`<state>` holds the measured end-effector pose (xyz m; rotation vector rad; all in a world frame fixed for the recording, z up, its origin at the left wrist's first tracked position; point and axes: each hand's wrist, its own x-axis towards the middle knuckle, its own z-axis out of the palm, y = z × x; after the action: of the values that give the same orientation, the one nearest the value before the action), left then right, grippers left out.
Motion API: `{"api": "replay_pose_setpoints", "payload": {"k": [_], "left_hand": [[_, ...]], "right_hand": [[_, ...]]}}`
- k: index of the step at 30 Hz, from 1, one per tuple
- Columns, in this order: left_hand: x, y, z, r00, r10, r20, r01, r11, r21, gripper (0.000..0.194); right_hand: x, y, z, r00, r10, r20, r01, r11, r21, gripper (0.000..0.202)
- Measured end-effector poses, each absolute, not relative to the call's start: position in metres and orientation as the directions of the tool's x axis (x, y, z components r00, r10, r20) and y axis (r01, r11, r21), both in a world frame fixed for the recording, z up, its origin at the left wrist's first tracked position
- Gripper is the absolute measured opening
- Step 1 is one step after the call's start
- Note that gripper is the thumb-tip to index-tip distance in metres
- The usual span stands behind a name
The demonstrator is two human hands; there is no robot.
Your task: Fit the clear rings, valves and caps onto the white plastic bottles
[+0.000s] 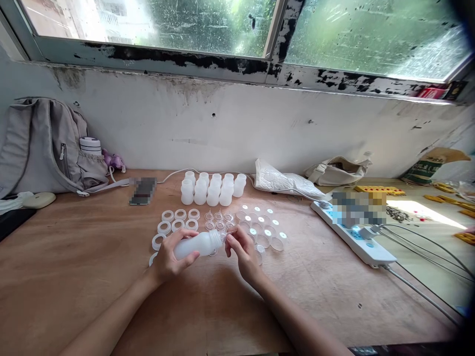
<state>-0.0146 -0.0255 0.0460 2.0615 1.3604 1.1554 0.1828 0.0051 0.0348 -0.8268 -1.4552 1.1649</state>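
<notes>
My left hand (171,257) is wrapped round a translucent white bottle (196,245), tilted nearly flat with its threaded neck to the right. At that mouth, my right hand (240,247) pinches a small clear piece (223,236), partly hidden by the fingers. Behind the bottle lie several clear nipple-like parts (218,216). White rings (180,214) are laid out to the left, and clear round caps (276,244) with small white discs (283,235) to the right. Several more white bottles (213,192) stand upright farther back.
A phone (143,191) and a grey backpack (48,143) are at the left. A white power strip (356,237) with cables lies at the right. Along the wall are a silvery plastic bag (284,182) and a beige pouch (337,171). Yellow pieces (380,190) lie at the far right.
</notes>
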Motion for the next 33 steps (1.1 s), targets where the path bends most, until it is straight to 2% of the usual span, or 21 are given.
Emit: {"api": "replay_pose_setpoints", "payload": {"k": [3,8,16,19,23,26,29,31,33], "left_hand": [[-0.015,-0.026,0.047,0.209,0.912,0.354,0.498,-0.411,0.764,0.029],[-0.018,-0.025,0.047,0.266,0.919,0.291,0.421,-0.382,0.822,0.029],[-0.017,-0.024,0.043,0.286,0.855,0.433,0.530,-0.517,0.672,0.031],[-0.017,-0.023,0.042,0.292,0.866,0.405,0.545,-0.499,0.674,0.038],[-0.012,-0.024,0.043,0.281,0.927,0.250,0.527,-0.367,0.767,0.058],[-0.009,-0.024,0.044,0.198,0.972,0.127,0.446,-0.204,0.872,0.049],[-0.009,-0.024,0.047,0.182,0.982,0.056,0.317,-0.112,0.942,0.043],[-0.009,-0.023,0.047,0.258,0.966,0.009,0.220,-0.068,0.973,0.042],[-0.009,-0.024,0.047,0.369,0.928,-0.057,0.136,0.007,0.991,0.042]], "right_hand": [[0.185,0.005,0.034,-0.237,0.906,0.350,-0.045,0.350,-0.936,0.024],[0.187,0.006,0.031,-0.274,0.894,0.355,-0.044,0.357,-0.933,0.026],[0.185,0.010,0.027,-0.249,0.943,0.220,-0.122,0.195,-0.973,0.028],[0.185,0.011,0.026,-0.246,0.951,0.187,-0.167,0.149,-0.975,0.031],[0.184,0.009,0.032,-0.203,0.946,0.253,-0.138,0.228,-0.964,0.027],[0.183,0.005,0.037,-0.235,0.916,0.325,-0.163,0.293,-0.942,0.016],[0.181,0.002,0.039,-0.316,0.893,0.321,-0.220,0.261,-0.940,0.039],[0.180,0.002,0.040,-0.354,0.889,0.290,-0.243,0.212,-0.947,0.047],[0.180,0.003,0.040,-0.394,0.882,0.259,-0.257,0.165,-0.952,0.046]]}}
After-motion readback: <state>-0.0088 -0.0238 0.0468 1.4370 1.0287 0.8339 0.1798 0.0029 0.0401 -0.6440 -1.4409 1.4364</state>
